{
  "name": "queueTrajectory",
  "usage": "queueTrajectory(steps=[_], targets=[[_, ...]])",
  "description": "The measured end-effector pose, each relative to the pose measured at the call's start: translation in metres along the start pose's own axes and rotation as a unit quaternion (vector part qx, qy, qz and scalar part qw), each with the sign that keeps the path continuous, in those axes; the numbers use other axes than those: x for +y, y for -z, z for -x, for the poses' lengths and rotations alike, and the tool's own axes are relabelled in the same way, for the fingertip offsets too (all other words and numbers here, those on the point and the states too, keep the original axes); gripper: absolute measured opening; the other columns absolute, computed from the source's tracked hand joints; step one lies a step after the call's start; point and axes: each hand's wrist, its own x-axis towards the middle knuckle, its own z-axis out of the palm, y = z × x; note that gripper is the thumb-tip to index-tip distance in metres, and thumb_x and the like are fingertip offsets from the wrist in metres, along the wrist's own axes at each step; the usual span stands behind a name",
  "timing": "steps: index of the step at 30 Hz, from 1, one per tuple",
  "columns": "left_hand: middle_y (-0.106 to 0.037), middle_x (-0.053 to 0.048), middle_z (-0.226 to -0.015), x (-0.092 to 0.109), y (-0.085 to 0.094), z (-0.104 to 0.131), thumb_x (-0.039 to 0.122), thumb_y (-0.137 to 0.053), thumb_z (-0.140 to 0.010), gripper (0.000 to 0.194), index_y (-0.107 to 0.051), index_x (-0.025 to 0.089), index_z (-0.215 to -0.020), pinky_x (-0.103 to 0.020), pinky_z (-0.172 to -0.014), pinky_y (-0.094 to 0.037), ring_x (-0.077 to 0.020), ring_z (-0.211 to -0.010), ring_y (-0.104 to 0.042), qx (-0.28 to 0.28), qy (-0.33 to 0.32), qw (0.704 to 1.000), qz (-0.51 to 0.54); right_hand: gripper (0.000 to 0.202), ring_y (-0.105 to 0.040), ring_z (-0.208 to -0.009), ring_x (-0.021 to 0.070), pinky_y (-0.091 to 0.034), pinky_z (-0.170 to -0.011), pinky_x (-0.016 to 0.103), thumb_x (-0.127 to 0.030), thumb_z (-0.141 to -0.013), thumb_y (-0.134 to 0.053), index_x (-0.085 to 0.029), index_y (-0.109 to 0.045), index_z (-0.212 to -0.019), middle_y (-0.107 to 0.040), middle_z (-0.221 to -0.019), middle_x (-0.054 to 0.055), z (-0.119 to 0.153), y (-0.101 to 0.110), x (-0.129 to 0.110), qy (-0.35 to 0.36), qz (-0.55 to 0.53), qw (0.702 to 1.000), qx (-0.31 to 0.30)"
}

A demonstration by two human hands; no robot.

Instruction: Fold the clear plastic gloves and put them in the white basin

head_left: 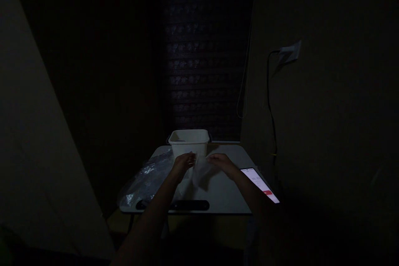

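In the dim light, a small clear plastic bag (201,169) hangs between my two hands above the white table. My left hand (184,162) has its fingers curled at the bag's left edge, where a small pale item shows at the fingertips, too dark to name. My right hand (220,160) pinches the other side of the bag. Just behind the hands stands a white plastic bin (190,148) with dark handles; what lies in it is mostly hidden. Crumpled clear plastic bags (146,181) lie to the left of my left forearm.
A lit phone (260,185) lies at the right side of the folding table (230,199). The table's front edge has a dark slot (190,205). Behind are a dark window blind (193,70) and, on the right wall, an outlet (290,52) with a hanging cable (270,104).
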Motion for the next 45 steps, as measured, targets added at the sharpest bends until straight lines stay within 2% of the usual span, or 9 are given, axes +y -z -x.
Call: queueTrajectory(steps=[3,6,10,14,19,29,32,38,45], targets=[[-0.055,-0.003,-0.063,-0.003,0.0,-0.001,0.025,-0.061,-0.049,0.021,-0.055,0.01,-0.062,-0.022,-0.051,-0.037,-0.0071,-0.05,-0.047,0.01,-0.002,1.0,0.0,0.019,-0.049,-0.058,0.0125,-0.035,-0.06,0.027,-0.032,-0.052,-0.054,-0.014,-0.057,-0.058,-0.055,-0.057,0.0,0.001,0.004,0.0,-0.015,0.004,1.0,0.015],[-0.054,-0.002,-0.058,-0.007,-0.001,-0.003,0.019,-0.063,-0.045,0.022,-0.055,0.011,-0.064,-0.022,-0.051,-0.037,-0.0074,-0.049,-0.048,0.008,-0.001,1.0,-0.01,0.015,-0.05,-0.059,0.0124,-0.036,-0.062,0.028,-0.028,-0.053,-0.053,-0.015,-0.056,-0.059,-0.056,-0.059,0.001,0.001,0.006,0.004,-0.018,-0.001,1.0,0.015],[-0.052,0.001,-0.053,-0.009,-0.005,-0.001,0.018,-0.063,-0.047,0.027,-0.053,0.012,-0.071,-0.023,-0.05,-0.038,-0.0072,-0.045,-0.047,-0.05,0.016,0.999,0.013,0.031,-0.05,-0.073,0.014,-0.036,-0.067,0.028,-0.017,-0.048,-0.054,-0.018,-0.053,-0.079,-0.056,-0.079,0.003,0.001,0.005,0.013,-0.011,-0.054,0.999,0.0],[-0.053,0.0,-0.062,-0.005,-0.011,0.005,0.015,-0.061,-0.05,0.028,-0.052,0.014,-0.077,-0.026,-0.053,-0.04,-0.0095,-0.05,-0.05,-0.111,0.043,0.992,0.041,0.044,-0.047,-0.083,0.0149,-0.034,-0.072,0.027,-0.01,-0.045,-0.053,-0.019,-0.051,-0.088,-0.053,-0.091,0.003,-0.001,0.001,0.018,0.026,-0.048,0.996,-0.068],[-0.052,0.001,-0.062,-0.001,-0.01,0.01,0.012,-0.059,-0.051,0.03,-0.052,0.015,-0.079,-0.023,-0.051,-0.039,-0.0083,-0.051,-0.049,-0.136,0.061,0.988,0.04,0.021,-0.05,-0.069,0.014,-0.035,-0.066,0.027,-0.018,-0.052,-0.052,-0.015,-0.056,-0.072,-0.057,-0.073,0.001,-0.002,0.0,0.016,0.014,0.033,0.997,-0.071],[-0.05,0.002,-0.059,0.002,0.013,0.002,0.01,-0.058,-0.051,0.024,-0.052,0.015,-0.074,-0.024,-0.053,-0.039,-0.0068,-0.05,-0.048,0.013,0.028,0.999,-0.041,0.015,-0.047,-0.053,0.0104,-0.034,-0.054,0.024,-0.027,-0.049,-0.056,-0.014,-0.055,-0.056,-0.053,-0.053,-0.002,0.003,0.009,0.008,-0.036,0.015,0.999,0.003],[-0.049,0.003,-0.057,0.004,0.016,0.003,0.009,-0.057,-0.052,0.023,-0.051,0.014,-0.073,-0.025,-0.054,-0.04,-0.0064,-0.047,-0.047,0.021,0.013,0.999,-0.047,0.016,-0.046,-0.051,0.0098,-0.034,-0.054,0.024,-0.028,-0.048,-0.056,-0.014,-0.055,-0.055,-0.053,-0.052,-0.002,0.005,0.011,0.007,-0.045,-0.004,0.999,0.015],[-0.052,-0.003,-0.07,-0.001,0.012,0.01,0.023,-0.061,-0.053,0.026,-0.051,0.013,-0.076,-0.028,-0.06,-0.038,-0.0129,-0.065,-0.05,-0.037,0.055,0.994,-0.088,0.016,-0.045,-0.05,0.0091,-0.033,-0.052,0.023,-0.027,-0.049,-0.056,-0.014,-0.056,-0.057,-0.052,-0.053,-0.002,0.006,0.013,0.008,-0.054,-0.058,0.997,0.008],[-0.053,-0.006,-0.083,-0.011,-0.005,0.016,0.021,-0.058,-0.054,0.03,-0.051,0.016,-0.083,-0.028,-0.063,-0.036,-0.0167,-0.082,-0.047,-0.145,0.138,0.975,-0.1,0.007,-0.048,-0.057,0.0119,-0.036,-0.061,0.025,-0.024,-0.051,-0.051,-0.017,-0.053,-0.049,-0.052,-0.052,-0.001,0.006,0.01,0.004,-0.033,-0.185,0.982,-0.02]])
